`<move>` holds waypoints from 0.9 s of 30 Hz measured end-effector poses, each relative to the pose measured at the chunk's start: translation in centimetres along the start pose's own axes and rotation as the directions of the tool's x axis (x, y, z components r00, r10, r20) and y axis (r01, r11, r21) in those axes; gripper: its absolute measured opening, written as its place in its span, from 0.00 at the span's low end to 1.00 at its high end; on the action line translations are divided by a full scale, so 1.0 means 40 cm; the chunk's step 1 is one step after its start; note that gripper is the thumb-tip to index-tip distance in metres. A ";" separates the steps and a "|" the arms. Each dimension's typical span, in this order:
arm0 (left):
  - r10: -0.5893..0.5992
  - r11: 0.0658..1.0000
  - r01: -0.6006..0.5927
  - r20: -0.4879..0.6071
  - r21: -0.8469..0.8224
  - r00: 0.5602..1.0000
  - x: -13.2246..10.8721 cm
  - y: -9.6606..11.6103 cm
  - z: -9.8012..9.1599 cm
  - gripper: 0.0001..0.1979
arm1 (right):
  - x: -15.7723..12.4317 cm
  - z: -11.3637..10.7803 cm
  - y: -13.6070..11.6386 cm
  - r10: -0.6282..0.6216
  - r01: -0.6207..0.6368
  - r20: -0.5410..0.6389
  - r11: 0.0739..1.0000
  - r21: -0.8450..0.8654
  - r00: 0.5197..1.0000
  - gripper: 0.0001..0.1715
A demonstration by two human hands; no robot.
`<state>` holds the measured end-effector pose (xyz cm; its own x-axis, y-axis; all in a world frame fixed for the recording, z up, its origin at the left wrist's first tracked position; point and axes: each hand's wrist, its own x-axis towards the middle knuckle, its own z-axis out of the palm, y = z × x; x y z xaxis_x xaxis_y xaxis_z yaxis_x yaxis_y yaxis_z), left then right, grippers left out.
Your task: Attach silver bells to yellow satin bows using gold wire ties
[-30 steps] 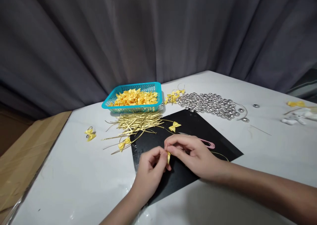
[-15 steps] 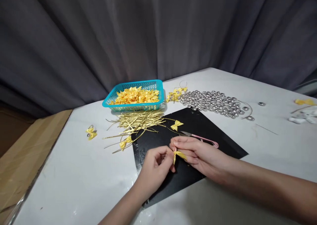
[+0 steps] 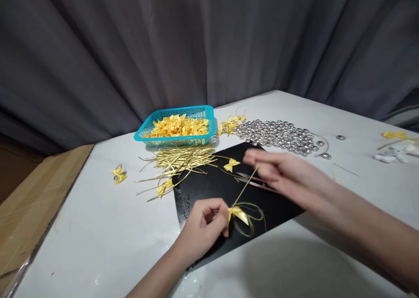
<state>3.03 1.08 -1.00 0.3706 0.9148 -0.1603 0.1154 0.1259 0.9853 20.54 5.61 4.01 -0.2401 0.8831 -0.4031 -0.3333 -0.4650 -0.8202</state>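
My left hand (image 3: 211, 219) is closed, pinching a yellow ribbon bow (image 3: 240, 215) at its left side above the black mat. Loops of gold cord (image 3: 244, 191) hang from that bow, and one strand runs straight up to my right hand (image 3: 270, 167). The fingers of my right hand are closed on that strand, slightly blurred by motion. Beneath my right hand lies a pair of pink-handled scissors (image 3: 250, 180), partly covered by it. Another yellow bow (image 3: 231, 164) rests on the mat just left of my right hand.
A blue basket (image 3: 137, 136) full of yellow bows stands at the back, a pile of gold cords (image 3: 183, 158) before it. Silver beads (image 3: 278, 136) are heaped to its right. The black mat (image 3: 206, 188) lies on a white table (image 3: 114, 237). A finished-looking bow (image 3: 119, 174) sits left.
My right hand has moved away from the bow, up and to the right, drawing the gold cord out straight. Cord loops now show beside the bow. My left hand has stayed nearly in place.
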 end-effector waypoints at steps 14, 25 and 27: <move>0.074 0.997 -0.070 -0.151 0.028 0.986 0.003 -0.003 -0.008 0.16 | 0.012 -0.053 -0.070 -0.341 0.351 -0.096 0.929 0.114 0.935 0.06; 0.166 0.983 -0.149 -0.165 0.112 0.972 -0.009 -0.006 -0.013 0.17 | -0.050 -0.059 -0.144 -0.609 0.634 -0.191 0.764 0.120 0.770 0.21; 0.196 0.975 -0.173 -0.170 0.141 0.966 -0.014 -0.006 -0.012 0.17 | -0.065 -0.055 -0.153 -0.647 0.674 -0.227 0.737 0.058 0.727 0.22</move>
<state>2.36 0.74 -1.14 0.2238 0.9734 0.0484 0.1785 -0.0898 0.9798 25.20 6.30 9.18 0.2485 0.9576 0.1456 -0.4606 0.2490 -0.8520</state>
